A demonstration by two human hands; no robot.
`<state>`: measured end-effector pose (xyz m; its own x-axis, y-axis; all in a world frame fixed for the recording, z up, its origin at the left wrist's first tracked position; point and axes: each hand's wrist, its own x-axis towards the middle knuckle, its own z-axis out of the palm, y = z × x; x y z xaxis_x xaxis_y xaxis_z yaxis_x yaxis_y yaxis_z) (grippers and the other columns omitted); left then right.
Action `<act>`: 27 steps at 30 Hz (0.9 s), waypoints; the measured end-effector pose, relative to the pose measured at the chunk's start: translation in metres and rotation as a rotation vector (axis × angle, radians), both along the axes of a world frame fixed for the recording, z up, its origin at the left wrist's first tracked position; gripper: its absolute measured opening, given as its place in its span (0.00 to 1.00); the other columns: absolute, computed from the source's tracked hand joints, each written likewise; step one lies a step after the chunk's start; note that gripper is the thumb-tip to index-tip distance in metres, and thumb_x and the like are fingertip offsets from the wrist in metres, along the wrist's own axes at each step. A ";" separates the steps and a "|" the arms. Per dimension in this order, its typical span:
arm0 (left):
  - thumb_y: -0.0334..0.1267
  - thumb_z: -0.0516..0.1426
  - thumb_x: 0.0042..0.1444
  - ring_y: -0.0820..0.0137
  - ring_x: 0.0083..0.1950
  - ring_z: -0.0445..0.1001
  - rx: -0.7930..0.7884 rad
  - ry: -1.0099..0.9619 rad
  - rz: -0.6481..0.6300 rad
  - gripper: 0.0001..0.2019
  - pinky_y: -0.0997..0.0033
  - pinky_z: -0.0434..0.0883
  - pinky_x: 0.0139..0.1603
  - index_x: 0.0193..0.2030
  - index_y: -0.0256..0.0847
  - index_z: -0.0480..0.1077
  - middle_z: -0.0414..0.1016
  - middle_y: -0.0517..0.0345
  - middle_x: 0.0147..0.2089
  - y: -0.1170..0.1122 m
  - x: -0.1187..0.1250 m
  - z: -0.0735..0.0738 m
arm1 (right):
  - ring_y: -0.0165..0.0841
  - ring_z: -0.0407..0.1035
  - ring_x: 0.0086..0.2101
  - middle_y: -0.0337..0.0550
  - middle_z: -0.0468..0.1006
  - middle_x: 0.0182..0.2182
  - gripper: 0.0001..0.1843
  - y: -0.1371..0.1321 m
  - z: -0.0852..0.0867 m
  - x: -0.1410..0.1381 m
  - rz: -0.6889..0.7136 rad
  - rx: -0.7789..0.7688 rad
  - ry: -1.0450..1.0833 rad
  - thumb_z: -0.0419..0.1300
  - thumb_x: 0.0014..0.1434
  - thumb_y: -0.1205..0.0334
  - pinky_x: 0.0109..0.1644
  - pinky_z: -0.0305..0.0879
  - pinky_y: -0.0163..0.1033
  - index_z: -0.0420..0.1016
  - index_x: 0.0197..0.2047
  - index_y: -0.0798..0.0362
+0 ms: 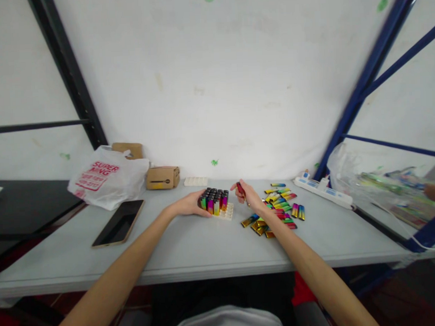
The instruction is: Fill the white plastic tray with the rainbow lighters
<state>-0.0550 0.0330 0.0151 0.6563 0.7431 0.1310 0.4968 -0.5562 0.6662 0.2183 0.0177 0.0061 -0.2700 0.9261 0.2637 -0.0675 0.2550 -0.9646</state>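
My left hand (191, 204) rests on the table against the left side of a white tray (228, 213), steadying it. Several rainbow-coloured lighters (214, 199) stand upright in the tray with black tops up. My right hand (249, 195) is closed on one red lighter (240, 188), held just right of the tray and a little above the table. A loose heap of coloured lighters (278, 208) lies flat on the table under and to the right of that hand.
A dark phone (118, 223) lies at the left. Behind it are a white plastic bag (106, 179) with red print, a small cardboard box (163, 177) and an empty white tray (196, 181). A white power strip (321, 190) and a clear bag (378, 186) are at the right.
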 end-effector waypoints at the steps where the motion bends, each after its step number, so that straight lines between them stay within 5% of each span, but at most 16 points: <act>1: 0.55 0.70 0.39 0.54 0.61 0.71 -0.001 -0.006 -0.003 0.46 0.59 0.67 0.63 0.63 0.40 0.63 0.73 0.52 0.61 0.000 0.000 0.000 | 0.25 0.53 0.18 0.31 0.56 0.19 0.31 0.000 0.002 0.002 0.000 0.044 -0.021 0.49 0.61 0.32 0.22 0.51 0.33 0.73 0.38 0.54; 9: 0.54 0.70 0.38 0.54 0.60 0.71 -0.002 -0.016 -0.016 0.45 0.56 0.67 0.63 0.63 0.41 0.63 0.72 0.50 0.61 0.002 -0.001 -0.002 | 0.33 0.68 0.31 0.42 0.74 0.29 0.22 -0.015 0.014 0.016 -0.165 0.433 -0.514 0.60 0.60 0.40 0.36 0.64 0.36 0.76 0.30 0.52; 14: 0.53 0.71 0.38 0.54 0.59 0.72 -0.020 -0.032 -0.017 0.44 0.57 0.68 0.61 0.62 0.40 0.64 0.73 0.51 0.60 -0.002 0.001 0.001 | 0.31 0.66 0.24 0.38 0.74 0.22 0.21 -0.025 0.015 0.007 0.024 0.354 -0.540 0.60 0.61 0.42 0.31 0.62 0.35 0.79 0.36 0.53; 20: 0.53 0.70 0.39 0.55 0.56 0.73 -0.024 -0.037 -0.024 0.42 0.59 0.69 0.58 0.61 0.41 0.66 0.75 0.53 0.57 -0.005 0.002 0.004 | 0.30 0.68 0.23 0.40 0.78 0.24 0.18 -0.022 0.009 -0.003 -0.166 0.525 -0.751 0.62 0.61 0.45 0.32 0.59 0.35 0.79 0.32 0.52; 27: 0.54 0.70 0.39 0.56 0.57 0.73 -0.012 -0.030 -0.032 0.42 0.60 0.69 0.58 0.61 0.41 0.65 0.75 0.53 0.58 -0.002 0.000 0.000 | 0.32 0.68 0.26 0.42 0.78 0.25 0.19 -0.022 0.010 -0.007 -0.204 0.607 -0.902 0.60 0.62 0.42 0.33 0.56 0.36 0.79 0.38 0.49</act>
<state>-0.0553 0.0314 0.0153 0.6756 0.7235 0.1421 0.4589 -0.5635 0.6869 0.2112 -0.0045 0.0157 -0.4488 0.7586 0.4723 0.6947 0.6286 -0.3496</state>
